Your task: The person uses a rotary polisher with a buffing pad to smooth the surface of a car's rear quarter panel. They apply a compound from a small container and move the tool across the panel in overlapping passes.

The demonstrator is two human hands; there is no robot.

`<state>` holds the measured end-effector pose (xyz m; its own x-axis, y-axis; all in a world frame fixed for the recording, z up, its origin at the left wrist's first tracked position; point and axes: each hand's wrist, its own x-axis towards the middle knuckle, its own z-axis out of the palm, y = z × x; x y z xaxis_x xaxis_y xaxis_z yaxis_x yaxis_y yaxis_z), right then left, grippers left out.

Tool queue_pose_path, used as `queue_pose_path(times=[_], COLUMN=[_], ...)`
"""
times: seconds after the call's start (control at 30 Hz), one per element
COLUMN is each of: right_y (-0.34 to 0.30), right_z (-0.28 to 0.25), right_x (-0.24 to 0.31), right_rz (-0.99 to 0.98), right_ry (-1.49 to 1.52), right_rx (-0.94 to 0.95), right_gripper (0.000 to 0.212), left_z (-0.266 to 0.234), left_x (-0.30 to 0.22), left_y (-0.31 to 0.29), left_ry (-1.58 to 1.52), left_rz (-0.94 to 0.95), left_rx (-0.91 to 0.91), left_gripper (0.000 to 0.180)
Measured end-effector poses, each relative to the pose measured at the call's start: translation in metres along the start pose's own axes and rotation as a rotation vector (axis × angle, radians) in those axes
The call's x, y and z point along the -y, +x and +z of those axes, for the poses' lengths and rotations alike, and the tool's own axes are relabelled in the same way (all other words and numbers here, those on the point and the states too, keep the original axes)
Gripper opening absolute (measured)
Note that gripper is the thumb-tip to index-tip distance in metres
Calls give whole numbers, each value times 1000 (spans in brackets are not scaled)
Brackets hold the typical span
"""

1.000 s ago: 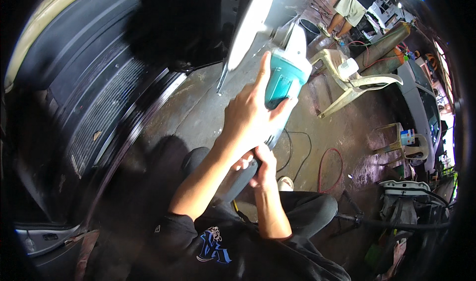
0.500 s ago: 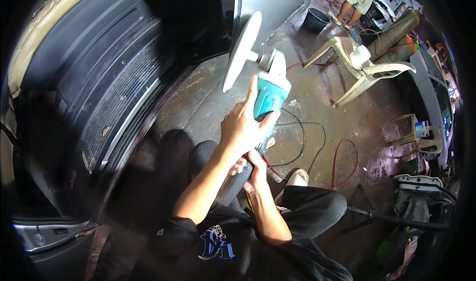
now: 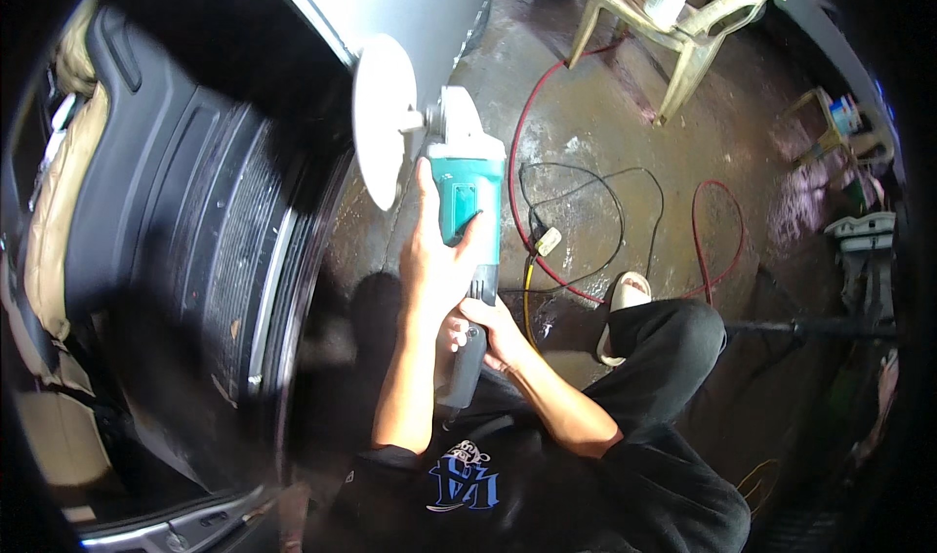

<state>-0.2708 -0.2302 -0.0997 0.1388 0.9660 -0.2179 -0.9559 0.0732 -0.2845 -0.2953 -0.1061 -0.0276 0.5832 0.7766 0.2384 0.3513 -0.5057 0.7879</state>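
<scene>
An angle polisher (image 3: 470,197) with a teal body and a dark rear handle is gripped in both hands, its head pointing away from me. My left hand (image 3: 434,260) wraps round the teal body just behind the head. Lower down, my right hand (image 3: 493,333) closes round the dark rear handle. On the head's left side sits a round white polishing pad (image 3: 384,123), turned nearly edge-up. It stands close to the lower edge of a shiny silver-grey car panel (image 3: 410,11); I cannot tell whether they touch.
At left is the open car doorway with its ribbed sill (image 3: 229,221). A black cord (image 3: 620,221) and a red hose (image 3: 517,143) loop over the wet floor, beside a pale plug connector (image 3: 549,241). A cream plastic chair (image 3: 683,70) bearing a white tub (image 3: 665,4) stands beyond.
The view has turned, so the chair and floor things shift. The polisher now sits further left in the picture, more upright, its pad nearer the panel's edge. Both hands keep their hold.
</scene>
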Motion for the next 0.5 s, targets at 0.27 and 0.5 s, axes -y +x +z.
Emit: queue_pose_path(times=[0.27,0.5], right_y=[36,102], right_z=[98,51], right_x=[103,146], right_rz=[-174,-297], right_ry=[-286,-289], right_rx=[331,399], right_gripper=[68,63], left_z=[-54,-2], left_x=[-100,-83], left_y=[68,136], left_ry=[-35,-82], left_rz=[179,274], left_rx=[-209,-125], left_gripper=[82,83])
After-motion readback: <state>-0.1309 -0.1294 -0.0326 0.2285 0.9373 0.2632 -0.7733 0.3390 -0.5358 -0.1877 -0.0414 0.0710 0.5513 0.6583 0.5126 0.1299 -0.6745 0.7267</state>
